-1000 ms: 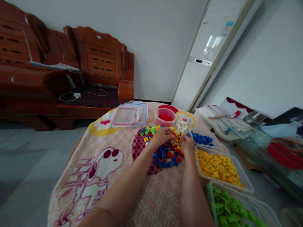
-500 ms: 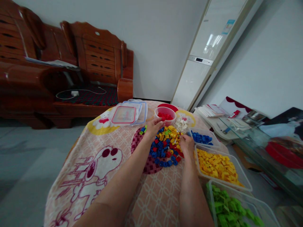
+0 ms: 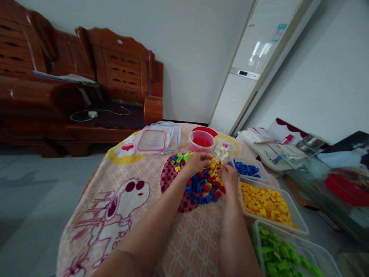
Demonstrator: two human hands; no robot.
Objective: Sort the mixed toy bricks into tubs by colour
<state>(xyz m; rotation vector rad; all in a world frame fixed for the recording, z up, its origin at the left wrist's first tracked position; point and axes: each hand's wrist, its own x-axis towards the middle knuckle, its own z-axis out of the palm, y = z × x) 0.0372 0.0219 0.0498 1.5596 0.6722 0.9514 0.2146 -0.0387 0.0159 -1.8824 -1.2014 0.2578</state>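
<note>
A mixed pile of small plastic building blocks (image 3: 198, 182), mostly blue, yellow and red, lies on the patterned tablecloth (image 3: 198, 227). Over the top of this pile my left hand (image 3: 198, 162) reaches with its fingers stretched to the right, apparently holding nothing. My right hand (image 3: 230, 175) is at the pile's right edge, by the yellow blocks (image 3: 215, 165). Its fingers are bent together, and whatever is between them is too small to make out. Just behind the pile stands a round clear tub (image 3: 201, 148) with red blocks (image 3: 201, 142). White blocks (image 3: 221, 153) lie beside it.
On the right stand clear boxes of blue blocks (image 3: 245, 169), yellow blocks (image 3: 265, 202) and green blocks (image 3: 279, 252). Flat lids (image 3: 152, 140) lie at the back left. A glass-topped table (image 3: 314, 173) is at the right, and a wooden sofa (image 3: 121, 77) stands behind.
My left hand has moved right, from beside the red tub to over the yellow blocks. Green blocks at the pile's left now show. My right hand has barely shifted.
</note>
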